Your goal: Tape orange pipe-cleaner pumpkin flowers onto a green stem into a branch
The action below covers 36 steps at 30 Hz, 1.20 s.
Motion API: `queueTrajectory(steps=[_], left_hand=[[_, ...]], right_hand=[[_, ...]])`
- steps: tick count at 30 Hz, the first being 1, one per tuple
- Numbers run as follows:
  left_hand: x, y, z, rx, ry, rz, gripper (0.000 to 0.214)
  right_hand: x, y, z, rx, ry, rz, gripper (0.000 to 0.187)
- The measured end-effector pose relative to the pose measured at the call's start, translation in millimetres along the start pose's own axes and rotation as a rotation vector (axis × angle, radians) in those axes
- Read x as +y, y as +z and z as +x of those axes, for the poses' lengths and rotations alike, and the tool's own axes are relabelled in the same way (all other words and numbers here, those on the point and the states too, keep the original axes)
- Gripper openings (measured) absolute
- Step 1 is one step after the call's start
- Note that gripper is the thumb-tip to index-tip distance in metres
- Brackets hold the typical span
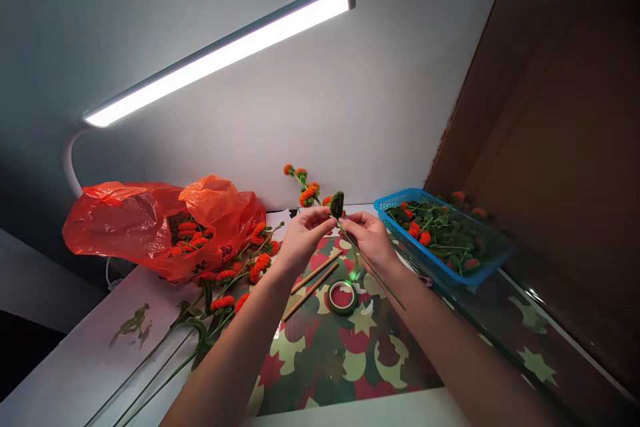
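Both hands meet above the middle of the patterned mat, pinching a thin green stem (pixel 373 265) near its top. A dark green fuzzy leaf (pixel 337 205) stands up from between the fingertips, while the stem slants down to the lower right under my right wrist. My left hand (pixel 307 230) is closed at the leaf's base; my right hand (pixel 367 235) is closed just beside it. Below them lie a roll of green tape (pixel 343 311) and two thin brown sticks (pixel 311 292). Behind the hands, a sprig of orange fuzzy flowers (pixel 309 196) rises near the wall.
A red plastic bag (pixel 135 227) with orange flowers stands at the left. Finished-looking flower stems (pixel 223 303) lie beside my left forearm. At the right is a blue basket (pixel 420 257) of leafy orange flowers, near a cardboard panel (pixel 550 113). A lit lamp (pixel 225 50) hangs overhead.
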State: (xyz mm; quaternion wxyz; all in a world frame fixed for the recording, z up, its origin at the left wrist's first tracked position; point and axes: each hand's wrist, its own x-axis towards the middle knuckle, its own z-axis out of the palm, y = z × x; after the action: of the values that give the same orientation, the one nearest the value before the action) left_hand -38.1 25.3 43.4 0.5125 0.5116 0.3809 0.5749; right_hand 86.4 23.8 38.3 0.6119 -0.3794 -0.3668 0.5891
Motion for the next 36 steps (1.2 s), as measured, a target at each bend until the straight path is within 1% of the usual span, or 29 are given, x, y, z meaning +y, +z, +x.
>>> queueTrajectory(steps=[3, 6, 9, 13, 15, 18, 20, 23, 27, 29, 30, 32, 36], left_hand=[[0.8, -2.7, 1.6, 0.001, 0.045, 0.024, 0.029], [3.1, -7.8, 3.5, -0.054, 0.066, 0.041, 0.026], [4.8, -11.9, 4.3, -0.081, 0.068, 0.062, 0.023], [4.5, -12.7, 3.8, -0.102, 0.091, 0.087, 0.021], [2.8, -11.9, 4.1, -0.091, 0.1, 0.13, 0.023], [-2.2, -12.4, 6.4, -0.008, 0.123, 0.213, 0.028], [-6.5, -15.1, 8.8, 0.02, 0.131, 0.249, 0.03], [-13.7, -22.0, 12.5, -0.028, 0.093, 0.251, 0.03], [-24.2, -29.6, 15.8, -0.087, 0.0, 0.133, 0.03], [-28.0, -30.8, 16.4, -0.097, -0.029, 0.062, 0.031], [-28.7, -30.9, 16.4, -0.098, -0.037, 0.045, 0.031], [-27.6, -30.2, 16.1, -0.091, -0.044, 0.062, 0.032], [-19.0, -28.2, 14.9, -0.058, -0.031, 0.17, 0.035]], right_hand=[[3.7, -2.4, 1.9, -0.047, -0.045, -0.029, 0.029], [8.5, -5.1, 4.0, -0.11, -0.081, -0.044, 0.028], [12.3, -7.5, 5.7, -0.151, -0.141, -0.054, 0.028], [14.3, -9.0, 6.0, -0.207, -0.217, -0.152, 0.029], [14.9, -8.9, 5.8, -0.216, -0.233, -0.216, 0.029], [16.4, -9.0, 6.6, -0.194, -0.234, -0.311, 0.026], [17.4, -9.5, 8.1, -0.182, -0.198, -0.333, 0.026], [17.7, -10.7, 10.8, -0.206, -0.068, -0.279, 0.03], [17.1, -9.8, 10.6, -0.229, 0.14, -0.144, 0.036], [17.1, -8.2, 8.5, -0.227, 0.197, -0.099, 0.036], [17.1, -7.3, 7.2, -0.221, 0.197, -0.102, 0.036], [16.3, -5.9, 4.3, -0.195, 0.119, -0.18, 0.031], [9.3, -5.7, -3.0, -0.136, -0.15, -0.534, 0.02]])
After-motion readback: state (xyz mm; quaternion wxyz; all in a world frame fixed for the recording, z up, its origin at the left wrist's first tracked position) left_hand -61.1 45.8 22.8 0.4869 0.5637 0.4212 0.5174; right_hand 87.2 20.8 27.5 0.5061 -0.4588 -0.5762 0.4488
